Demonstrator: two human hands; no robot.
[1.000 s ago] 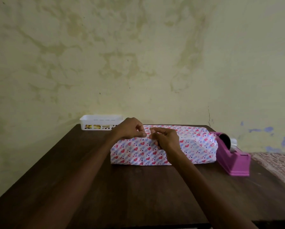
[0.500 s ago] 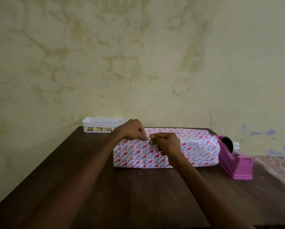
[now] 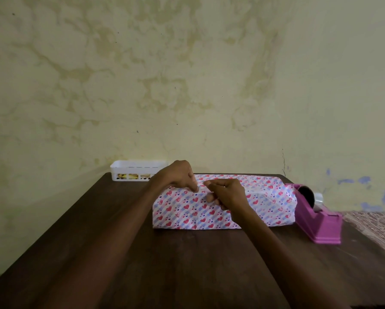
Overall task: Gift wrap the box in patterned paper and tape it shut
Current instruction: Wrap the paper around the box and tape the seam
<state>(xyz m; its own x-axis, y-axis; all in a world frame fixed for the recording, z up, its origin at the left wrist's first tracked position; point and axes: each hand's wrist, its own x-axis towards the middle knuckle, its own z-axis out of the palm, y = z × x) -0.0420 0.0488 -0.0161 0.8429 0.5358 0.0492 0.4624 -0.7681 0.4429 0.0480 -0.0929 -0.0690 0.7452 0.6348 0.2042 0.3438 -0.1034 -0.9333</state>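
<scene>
Wrapped box [image 3: 187, 210] lay lengthwise on dark wooden table [image 3: 142, 264], near far edge, by wall. Paper: white with red hearts and blue stripes. Left hand [image 3: 178, 175] rested on box top, fingers curled, fingertips pressed down on paper seam. Right hand [image 3: 227, 192] sat just beside it, thumb and fingers pinched at same seam; whether tape was pinched, cannot tell. Pink tape dispenser [image 3: 318, 219] stood touching right end of box. White basket [image 3: 138, 170] sat at far left corner.

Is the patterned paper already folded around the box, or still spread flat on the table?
Folded around: the patterned paper covers the box's top, front and right end, with both hands' fingers pressing its top front edge.
</scene>
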